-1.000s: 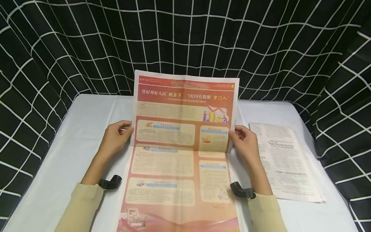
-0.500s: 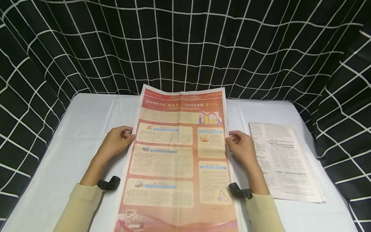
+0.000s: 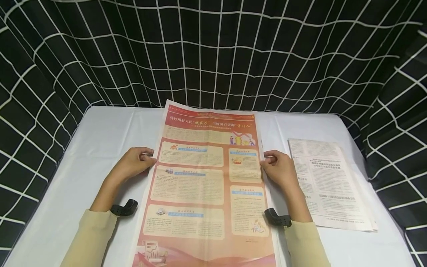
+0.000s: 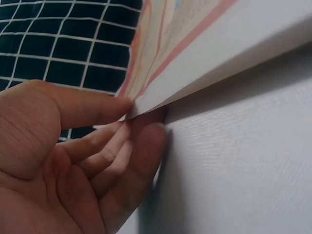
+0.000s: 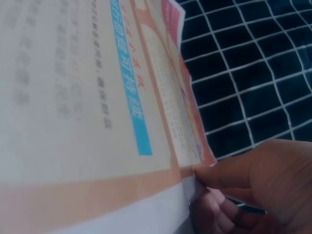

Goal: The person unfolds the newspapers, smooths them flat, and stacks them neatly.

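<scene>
At frame centre, I see the newspaper (image 3: pixel 203 185) lowered, apparently nearly spread; left hand (image 3: pixel 135 163) and right hand (image 3: pixel 280 168) pinch its edges.

Both arms (image 3: pixel 106 190) extended forward, fingers (image 4: pixel 146 151) pinching

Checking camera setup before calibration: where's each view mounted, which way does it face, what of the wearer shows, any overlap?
Head: worn on the head, facing forward and down at the red newspaper, white table and gridded curtain; left hand, right hand and both sleeves show.
Left wrist: worn there, facing the red newspaper's left edge; only the left hand shows.
Right wrist: worn there, facing its right edge; only the right hand shows.
Shared: both wrist views include the red newspaper and gridded curtain.
</scene>
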Tool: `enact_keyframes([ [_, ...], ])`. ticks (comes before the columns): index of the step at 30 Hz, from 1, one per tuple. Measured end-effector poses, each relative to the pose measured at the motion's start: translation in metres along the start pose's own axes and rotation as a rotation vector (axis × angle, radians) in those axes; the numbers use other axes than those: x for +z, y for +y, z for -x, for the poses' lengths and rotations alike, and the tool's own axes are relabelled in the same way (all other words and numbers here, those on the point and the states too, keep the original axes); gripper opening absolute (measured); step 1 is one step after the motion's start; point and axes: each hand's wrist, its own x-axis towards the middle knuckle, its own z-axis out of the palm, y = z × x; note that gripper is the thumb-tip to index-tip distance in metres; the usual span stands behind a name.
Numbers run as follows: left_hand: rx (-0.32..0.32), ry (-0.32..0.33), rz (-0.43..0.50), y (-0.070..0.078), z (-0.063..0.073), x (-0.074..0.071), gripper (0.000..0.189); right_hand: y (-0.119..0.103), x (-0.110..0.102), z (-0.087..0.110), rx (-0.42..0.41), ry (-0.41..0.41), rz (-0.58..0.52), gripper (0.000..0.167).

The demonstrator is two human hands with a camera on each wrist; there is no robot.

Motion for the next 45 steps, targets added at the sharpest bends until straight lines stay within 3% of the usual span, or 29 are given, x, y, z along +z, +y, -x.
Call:
enact_keyframes([
  [9, -0.070, -0.094, 0.063, 0.003, 0.003, -0.004, 0.056, -0.001, -0.001, 0.000, 0.003, 0.014, 0.020, 0.036],
  [25, -0.085, -0.095, 0.056, 0.001, 0.003, -0.004, 0.048, -0.003, -0.001, 0.002, -0.002, 0.012, 0.052, 0.039],
  [32, -0.094, -0.094, 0.046, 0.002, 0.003, -0.004, 0.042, -0.010, 0.004, 0.003, -0.082, 0.034, 0.016, 0.036],
  [37, -0.067, -0.119, 0.078, 0.003, 0.004, -0.005, 0.038, -0.023, 0.014, 0.006, -0.151, 0.021, 0.001, 0.033],
  [45, -0.039, -0.193, 0.189, 0.007, 0.005, -0.009, 0.039, -0.061, 0.033, 0.020, -0.265, -0.076, -0.079, 0.029],
])
